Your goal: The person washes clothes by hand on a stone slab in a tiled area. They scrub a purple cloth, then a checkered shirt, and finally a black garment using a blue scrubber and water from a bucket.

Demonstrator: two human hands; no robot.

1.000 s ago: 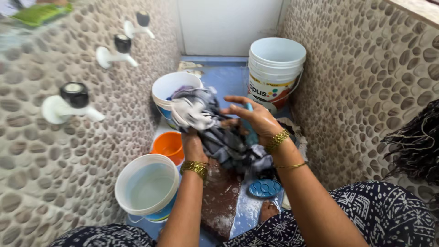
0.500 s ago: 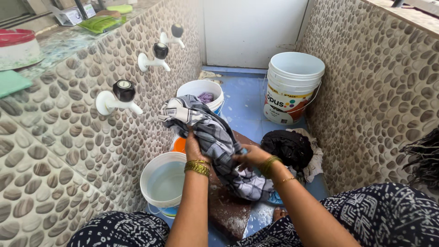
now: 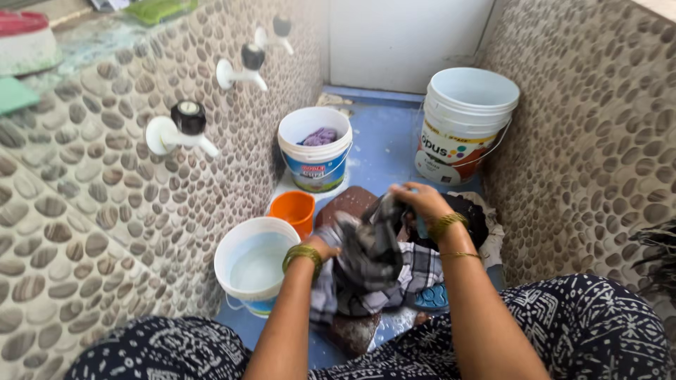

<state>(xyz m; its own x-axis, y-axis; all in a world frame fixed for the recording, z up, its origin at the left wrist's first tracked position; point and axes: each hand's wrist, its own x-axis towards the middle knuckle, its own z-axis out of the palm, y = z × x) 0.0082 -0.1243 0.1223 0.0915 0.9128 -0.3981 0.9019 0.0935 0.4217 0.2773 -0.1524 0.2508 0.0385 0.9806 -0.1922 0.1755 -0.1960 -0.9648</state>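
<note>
Grey checked cloth (image 3: 373,267), wet and bunched, hangs between the person's two hands over a brown washing stone (image 3: 352,204) on the blue floor (image 3: 380,151). The left hand (image 3: 320,248), a gold bangle at its wrist, has its grip clenched on the near side of the cloth; the right hand (image 3: 422,200), also bangled, has its grip closed on a fold lifted at the top. Just beside the left hand stands a white bucket (image 3: 257,264) holding clear water, and touching its far rim is a small orange mug (image 3: 293,211) whose inside I cannot make out. Further back, near the pebbled wall (image 3: 105,232), a second white bucket (image 3: 315,148) holds a purple garment (image 3: 320,136). A taller white pail (image 3: 468,127) stands by the right-hand wall, nothing visible inside it. A dark heap of clothes (image 3: 472,218) lies just beyond the right wrist, partly hidden. Three taps (image 3: 179,130) with black knobs stick out of the left wall, and a ledge (image 3: 84,39) above carries a green scrubber (image 3: 158,8).
</note>
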